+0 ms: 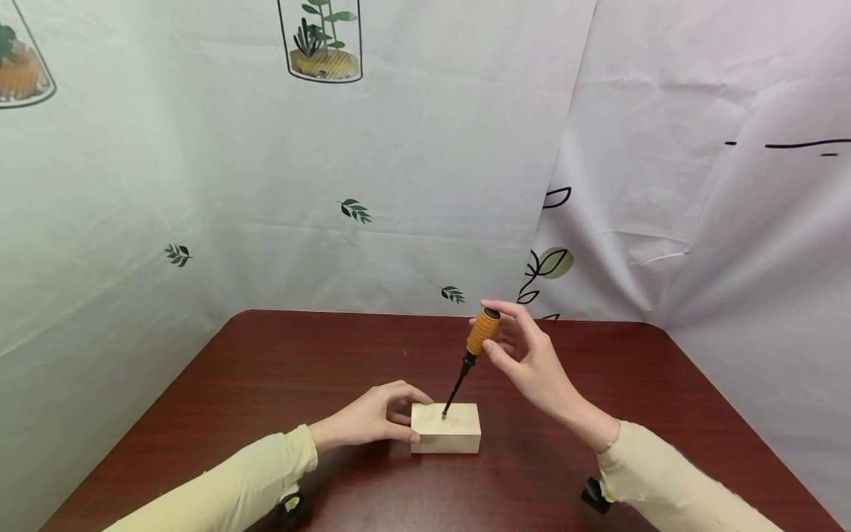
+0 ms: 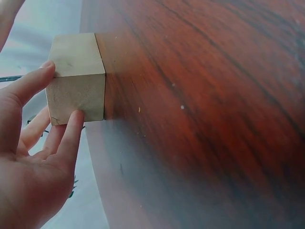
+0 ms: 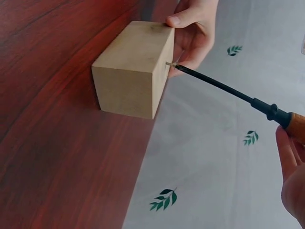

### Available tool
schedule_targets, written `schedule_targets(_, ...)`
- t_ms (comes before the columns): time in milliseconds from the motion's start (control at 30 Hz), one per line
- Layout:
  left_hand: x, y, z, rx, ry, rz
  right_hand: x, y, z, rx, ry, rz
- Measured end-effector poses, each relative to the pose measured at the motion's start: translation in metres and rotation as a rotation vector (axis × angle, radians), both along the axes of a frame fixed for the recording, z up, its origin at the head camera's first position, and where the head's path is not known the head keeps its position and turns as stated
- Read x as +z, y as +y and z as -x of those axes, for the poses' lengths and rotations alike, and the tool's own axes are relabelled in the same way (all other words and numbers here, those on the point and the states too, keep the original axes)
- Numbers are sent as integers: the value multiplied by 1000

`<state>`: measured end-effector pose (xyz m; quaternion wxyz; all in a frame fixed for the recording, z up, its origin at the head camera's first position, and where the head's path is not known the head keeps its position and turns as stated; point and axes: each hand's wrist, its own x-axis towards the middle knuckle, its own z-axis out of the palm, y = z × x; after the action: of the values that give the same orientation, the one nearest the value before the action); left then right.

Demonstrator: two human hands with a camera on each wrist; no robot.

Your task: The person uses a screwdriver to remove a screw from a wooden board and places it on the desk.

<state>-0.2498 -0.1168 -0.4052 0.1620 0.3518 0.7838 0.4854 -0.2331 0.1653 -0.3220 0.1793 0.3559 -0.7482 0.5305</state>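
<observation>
A pale wooden block (image 1: 445, 442) lies on the dark red table. My left hand (image 1: 372, 415) grips its left end, thumb at the near edge and fingers on the far side and end face (image 2: 78, 95). My right hand (image 1: 532, 362) holds a screwdriver by its orange handle (image 1: 483, 331), index finger over the butt and thumb at the side. The black shaft (image 3: 214, 82) slants down to the left, its tip at the head of a small brass-coloured screw (image 3: 170, 64) standing in the block's top face.
The reddish-brown wooden table (image 1: 319, 355) reaches back to a white fabric backdrop (image 1: 425, 162) printed with leaves and potted plants. Fabric also hangs along the left and right sides. A dark strapped device (image 1: 596, 495) sits under the right sleeve.
</observation>
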Motion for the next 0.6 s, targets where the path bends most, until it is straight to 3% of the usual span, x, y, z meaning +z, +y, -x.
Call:
schedule_targets(200,1,1,5,-23,16,9,3,-3,4,53,-17,-11)
schedule_targets(433,-2,0,9,-31,26,-2,11,-7,15,183,-21,2)
schedule_targets(600,-3,1,9,-23,31,-8,22,-6,22,256,-83,-24)
